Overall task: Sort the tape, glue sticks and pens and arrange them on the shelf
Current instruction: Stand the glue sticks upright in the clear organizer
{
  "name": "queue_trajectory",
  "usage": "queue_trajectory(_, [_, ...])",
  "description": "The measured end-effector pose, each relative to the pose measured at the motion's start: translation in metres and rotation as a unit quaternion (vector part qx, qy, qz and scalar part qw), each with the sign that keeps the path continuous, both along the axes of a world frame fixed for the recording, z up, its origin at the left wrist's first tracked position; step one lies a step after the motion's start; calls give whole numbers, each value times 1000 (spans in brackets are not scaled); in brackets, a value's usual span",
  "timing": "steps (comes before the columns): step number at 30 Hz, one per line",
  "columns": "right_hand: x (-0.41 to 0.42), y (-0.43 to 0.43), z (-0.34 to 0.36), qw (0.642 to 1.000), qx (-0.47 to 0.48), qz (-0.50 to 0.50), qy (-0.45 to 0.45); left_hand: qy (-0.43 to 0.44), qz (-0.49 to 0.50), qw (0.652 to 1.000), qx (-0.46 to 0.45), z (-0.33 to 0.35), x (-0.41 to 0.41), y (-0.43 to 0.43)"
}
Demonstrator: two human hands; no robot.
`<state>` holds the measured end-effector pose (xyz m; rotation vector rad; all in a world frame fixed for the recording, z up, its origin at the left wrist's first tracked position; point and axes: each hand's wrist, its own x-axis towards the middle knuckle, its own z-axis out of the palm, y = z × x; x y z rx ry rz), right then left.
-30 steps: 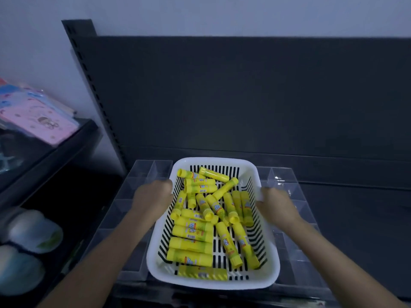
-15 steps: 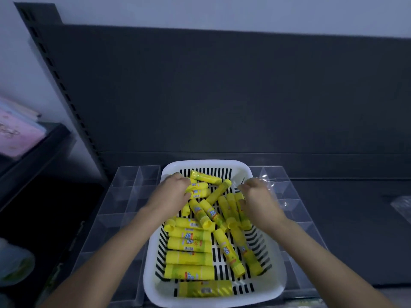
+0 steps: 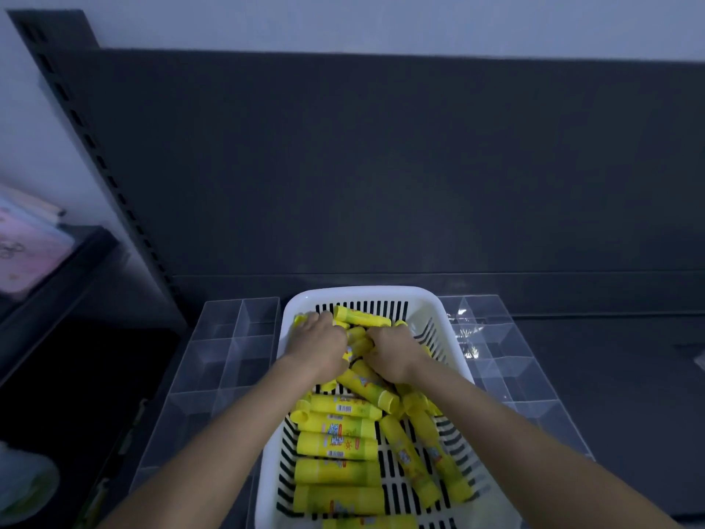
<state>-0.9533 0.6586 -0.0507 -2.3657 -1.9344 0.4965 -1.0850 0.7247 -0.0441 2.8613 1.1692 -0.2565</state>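
Dark grey back panel [image 3: 381, 166] of the shelf fills most of the head view, with a slotted upright [image 3: 97, 162] running diagonally down its left edge. Left of that is a second black shelf [image 3: 76, 261] carrying pink and pale flat items [image 3: 26, 238], too blurred to identify. Shelf deck [image 3: 610, 376] runs along the bottom right. Clear acrylic divider tray [image 3: 229, 353] sits on it at bottom centre, compartments visible on both sides. White slotted basket [image 3: 366, 295] sits on top of the tray, long axis pointing away from the camera, covering the tray's middle. Both forearms come in from the bottom edge and meet over the basket's far half. Left hand [image 3: 318, 347]: knuckles up, fingers curled down into the pile near the far-left corner, grip closed around glue sticks [image 3: 335, 444]. Right hand [image 3: 396, 355]: just beside the left, nearly touching it, also knuckles up, grip closed on sticks underneath. How many each hand has, cannot tell. Glue sticks are all yellow and all inside the basket. Several lie crosswise side by side along the near-left, a few lie lengthwise along the near-right, and a jumbled bunch sits under and between the hands. One single stick [image 3: 362, 318] lies crosswise against the far wall, just beyond the fingertips.
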Motion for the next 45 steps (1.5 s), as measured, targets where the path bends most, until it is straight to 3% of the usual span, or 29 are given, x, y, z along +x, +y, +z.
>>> queue_trajectory(6, [6,4,-3,990,18,-50,128,-32,11,998,-48,0,9,-3])
queue_trajectory(10, [16,0,2,972,46,-69,219,-87,89,979,-161,-1,6,-2])
queue_trajectory(13, [23,-3,6,948,66,-81,300,-145,90,963,-208,-5,0,-6])
queue_trajectory(17, [29,-12,18,829,91,-152,530,-281,124,916,-259,-2,1,-19])
queue_trajectory(20, [43,-20,36,765,101,-178,610,-375,152,875,-268,9,13,-26])
queue_trajectory(24, [69,-32,60,707,79,-155,685,-452,125,829,-305,28,43,-40])
queue_trajectory(29, [107,-47,81,714,141,-160,667,-519,154,788,-293,42,89,-50])
queue_trajectory(33, [145,-58,92,725,246,-204,610,-522,130,797,-274,48,121,-48])
queue_trajectory(38, [172,-58,89,768,305,-221,518,-551,141,776,-272,53,159,-44])
queue_trajectory(45, [185,-46,60,853,299,-192,383,-461,95,861,-194,41,178,-37])
